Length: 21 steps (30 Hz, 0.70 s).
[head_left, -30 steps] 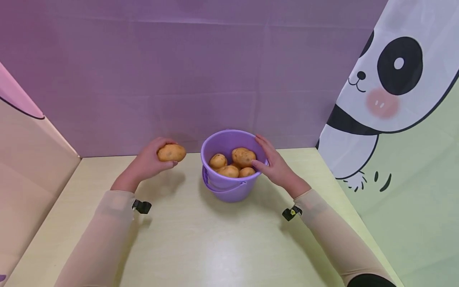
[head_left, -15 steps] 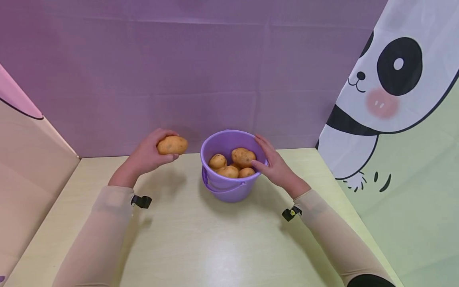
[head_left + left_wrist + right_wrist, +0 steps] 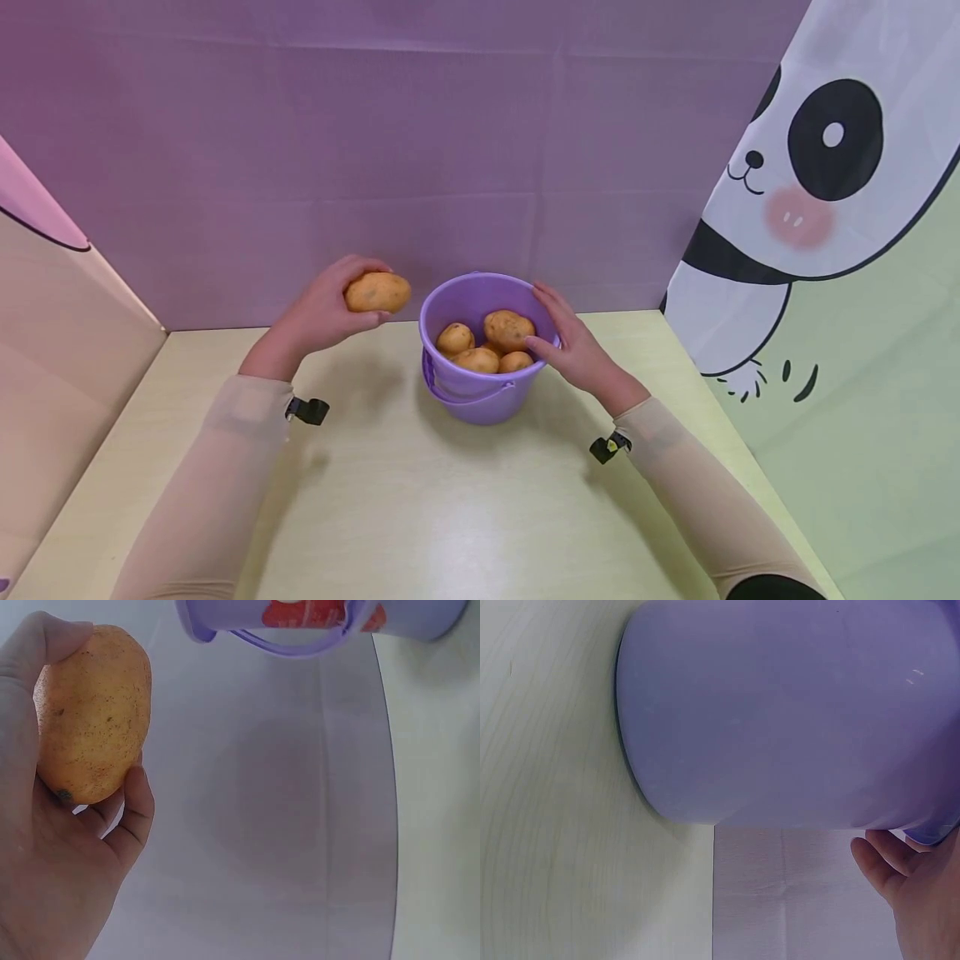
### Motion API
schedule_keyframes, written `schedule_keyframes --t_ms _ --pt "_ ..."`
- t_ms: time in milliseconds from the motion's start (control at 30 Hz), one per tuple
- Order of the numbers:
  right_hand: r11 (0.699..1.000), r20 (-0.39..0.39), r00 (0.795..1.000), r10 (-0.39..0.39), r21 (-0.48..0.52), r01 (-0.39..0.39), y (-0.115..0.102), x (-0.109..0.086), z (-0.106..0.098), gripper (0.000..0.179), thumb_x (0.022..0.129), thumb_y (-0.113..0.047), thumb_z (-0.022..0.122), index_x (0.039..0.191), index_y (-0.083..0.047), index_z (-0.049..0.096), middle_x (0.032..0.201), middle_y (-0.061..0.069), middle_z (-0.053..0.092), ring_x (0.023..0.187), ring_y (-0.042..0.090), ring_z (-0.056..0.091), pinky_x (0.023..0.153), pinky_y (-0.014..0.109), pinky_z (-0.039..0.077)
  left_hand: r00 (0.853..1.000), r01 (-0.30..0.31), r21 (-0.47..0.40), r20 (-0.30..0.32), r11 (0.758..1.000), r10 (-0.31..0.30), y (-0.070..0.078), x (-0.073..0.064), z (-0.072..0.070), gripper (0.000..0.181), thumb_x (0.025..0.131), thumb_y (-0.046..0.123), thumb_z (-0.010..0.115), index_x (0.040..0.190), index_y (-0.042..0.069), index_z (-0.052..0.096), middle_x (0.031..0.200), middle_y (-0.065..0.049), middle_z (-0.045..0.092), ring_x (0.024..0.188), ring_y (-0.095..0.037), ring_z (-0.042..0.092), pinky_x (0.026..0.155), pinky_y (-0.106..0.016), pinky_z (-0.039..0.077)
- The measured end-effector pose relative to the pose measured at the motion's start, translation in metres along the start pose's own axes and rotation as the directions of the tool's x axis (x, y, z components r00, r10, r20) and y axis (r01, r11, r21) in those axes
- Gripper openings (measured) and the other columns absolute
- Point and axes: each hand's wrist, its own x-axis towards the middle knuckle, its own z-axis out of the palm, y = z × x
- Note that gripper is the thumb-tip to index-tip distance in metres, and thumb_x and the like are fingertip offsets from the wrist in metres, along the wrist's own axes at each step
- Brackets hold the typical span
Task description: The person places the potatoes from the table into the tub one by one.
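Observation:
My left hand (image 3: 318, 315) grips a potato (image 3: 378, 292) in the air, left of a purple bucket (image 3: 486, 410). In the left wrist view, thumb and fingers wrap around that potato (image 3: 97, 712), and a dark spot marks one end. The bucket stands upright on the table, with several potatoes (image 3: 509, 331) inside. At the bucket's right side, my right hand (image 3: 585, 354) holds the rim, thumb over the inner edge and fingers around the outside. The right wrist view shows the bucket's smooth wall (image 3: 780, 712), with part of the hand at the lower right.
A pale wooden table (image 3: 420, 517) lies under the bucket. Behind it rises a purple cloth backdrop (image 3: 420, 150). A panda-printed panel (image 3: 840, 250) closes off the right side, and a pinkish panel (image 3: 60, 350) the left. The bucket's handle (image 3: 465, 400) hangs down its front.
My left hand has raised the potato and carried it a little to the right, closer to the bucket. The right hand and the bucket have stayed in place.

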Motion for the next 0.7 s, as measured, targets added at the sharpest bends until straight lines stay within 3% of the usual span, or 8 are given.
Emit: schedule_keyframes --t_ms 333,700 --pt "1.000 -0.006 1.000 -0.010 0.002 0.010 0.002 0.000 0.001 0.082 0.103 -0.026 0.070 0.172 -0.004 0.033 0.181 0.014 0.025 0.165 0.038 0.025 0.132 0.061 0.026 0.998 -0.053 0.018 0.029 0.998 0.053 0.020 0.019 0.008 0.057 0.089 0.014 0.088 0.142 0.017 0.067 0.131 -0.004 0.063 0.110 -0.027 0.062 0.093 -0.050 0.053" --pt "1.000 -0.002 1.000 -0.011 0.002 0.011 0.002 0.000 0.001 0.082 0.103 -0.026 0.070 0.172 -0.004 0.033 0.181 0.013 0.025 0.165 0.037 0.027 0.132 0.059 0.027 0.992 -0.086 0.024 0.099 0.996 0.083 0.039 0.034 0.019 0.059 0.090 0.020 0.090 0.144 0.016 0.066 0.140 -0.005 0.062 0.117 -0.028 0.061 0.099 -0.051 0.053"
